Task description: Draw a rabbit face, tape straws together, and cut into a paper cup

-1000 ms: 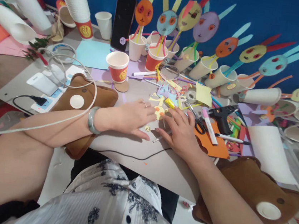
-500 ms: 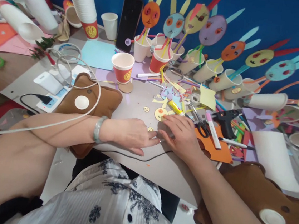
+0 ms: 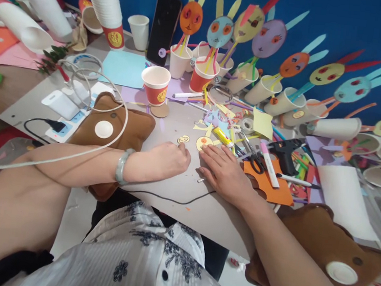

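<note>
My left hand point(image 3: 166, 162) has its fingers curled in, the index fingertip close to two small yellow paper discs with hearts point(image 3: 183, 139) on the table. Nothing shows between its fingers; their undersides are hidden. Flat on the table lies my right hand point(image 3: 226, 172), fingers stretched out, with the fingertips at the edge of a yellow paper rabbit face point(image 3: 204, 143) with orange eyes. A small whitish stick point(image 3: 201, 180) lies beside its thumb. Beyond it are a yellow glue stick point(image 3: 223, 137), scissors point(image 3: 256, 157) and a pink marker point(image 3: 269, 165).
Several paper rabbits in cups, such as an orange one point(image 3: 191, 18), line the blue wall. A red paper cup point(image 3: 154, 86), a phone point(image 3: 164, 27) and a glue gun point(image 3: 285, 154) stand or lie about. Brown bear-shaped pieces point(image 3: 134, 125) flank me; a white cable point(image 3: 123, 126) crosses my left arm.
My left hand has drawn back a little and curled its fingers. The heart disc that lay near its fingertips now lies against the other one. My right hand has shifted slightly and flattened.
</note>
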